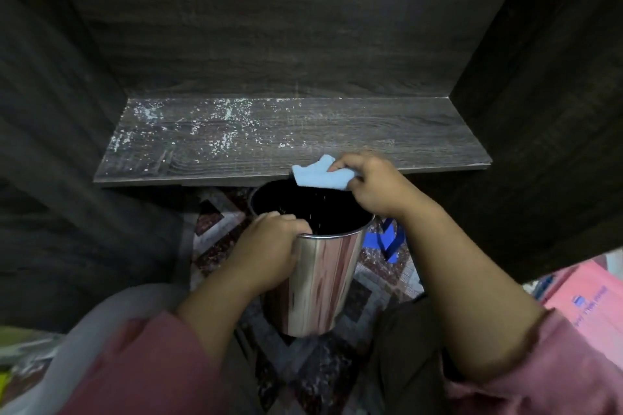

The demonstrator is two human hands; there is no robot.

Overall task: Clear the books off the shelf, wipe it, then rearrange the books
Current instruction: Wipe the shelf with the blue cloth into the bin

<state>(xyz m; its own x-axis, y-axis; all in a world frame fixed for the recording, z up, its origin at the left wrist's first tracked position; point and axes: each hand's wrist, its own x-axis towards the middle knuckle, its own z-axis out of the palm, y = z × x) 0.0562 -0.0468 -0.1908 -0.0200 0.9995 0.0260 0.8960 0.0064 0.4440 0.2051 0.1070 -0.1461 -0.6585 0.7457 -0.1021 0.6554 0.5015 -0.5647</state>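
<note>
While the right grip (362, 182) pinches a folded blue cloth (317, 175) between thumb and curled fingers, the cloth lies across the front edge of the shelf (303, 131), part on the board and part hanging over the mouth of a metal bin (320, 280). Just below and left of that grip, the left grip (269, 239) curls over the bin's near rim, fingertips inside, holding the mouth up close under the shelf edge. A few pale crumbs show against the bin's dark inside, under the cloth. Below the right grip, right of the bin, a blue thing (387, 239) lies on the floor; what it is cannot be told. Further right, past the right forearm, sits a pink printed thing (580, 293), too blurred to name. Left of the left forearm a pale grey curved thing (84, 330) sits low. Both arms wear pink sleeves (151, 364).

The board is dark wood grain. White specks (229, 114) are scattered mostly left of and beyond the right grip, and the stretch to its right looks cleaner. A dark back panel (286, 27) rises beyond the board, and dark side walls (50, 111) close it in. The floor (215, 232) under the bin is patterned in red, grey and white.

From the right grip the front edge runs on to both side walls, longer to the left. Only the specks lie between the grip and the back panel.
</note>
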